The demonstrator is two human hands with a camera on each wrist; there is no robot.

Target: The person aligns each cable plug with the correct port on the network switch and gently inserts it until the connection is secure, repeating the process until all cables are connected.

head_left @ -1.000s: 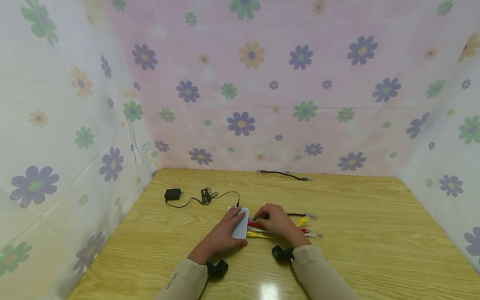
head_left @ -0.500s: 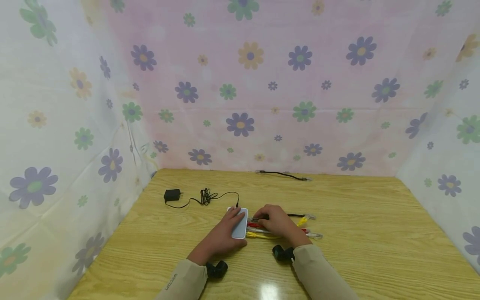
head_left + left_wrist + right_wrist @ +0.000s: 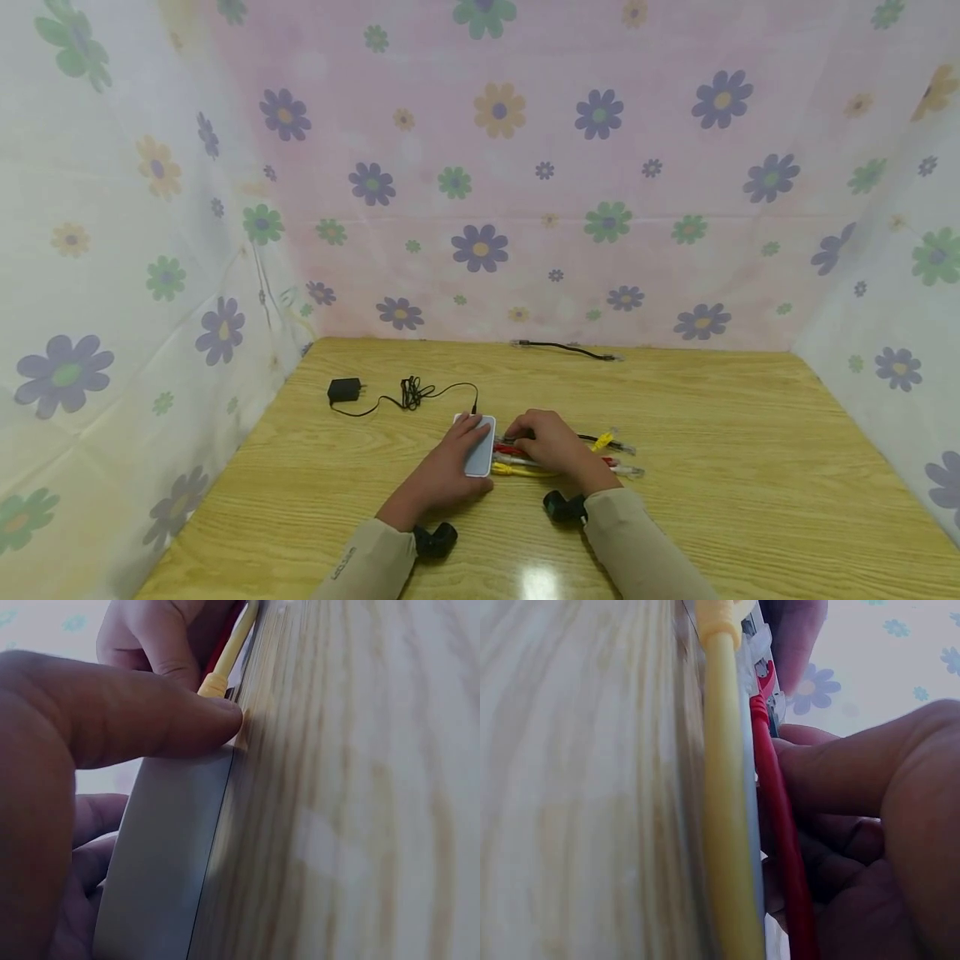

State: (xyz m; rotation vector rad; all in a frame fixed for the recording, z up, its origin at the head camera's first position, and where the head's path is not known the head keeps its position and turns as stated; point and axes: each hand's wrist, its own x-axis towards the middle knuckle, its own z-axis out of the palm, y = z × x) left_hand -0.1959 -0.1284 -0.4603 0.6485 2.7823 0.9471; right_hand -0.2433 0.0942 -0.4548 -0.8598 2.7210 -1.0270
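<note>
My left hand [image 3: 442, 473] grips a small white box with a grey top [image 3: 480, 458], apparently a network switch, its thumb along the near side and fingers over the top. At the box's right side, my right hand [image 3: 551, 446] pinches the plug end of a short black network cable [image 3: 591, 438]; its fingers hide most of that plug. Below it, a red cable [image 3: 780, 810], a white cable [image 3: 748, 750] and a yellow cable [image 3: 731, 787] run side by side from the box's ports. How deep the black plug sits cannot be told.
A black power adapter [image 3: 345, 390] lies at the left, its bundled cord [image 3: 412, 393] running to the box's far end. Another short black cable [image 3: 562, 346] lies at the table's back edge. Flowered cloth [image 3: 525, 208] hangs behind and at both sides.
The black cable's free end has swung toward me, now below the yellow cable's end. My right hand has shifted very slightly left; my left hand stays on the box.
</note>
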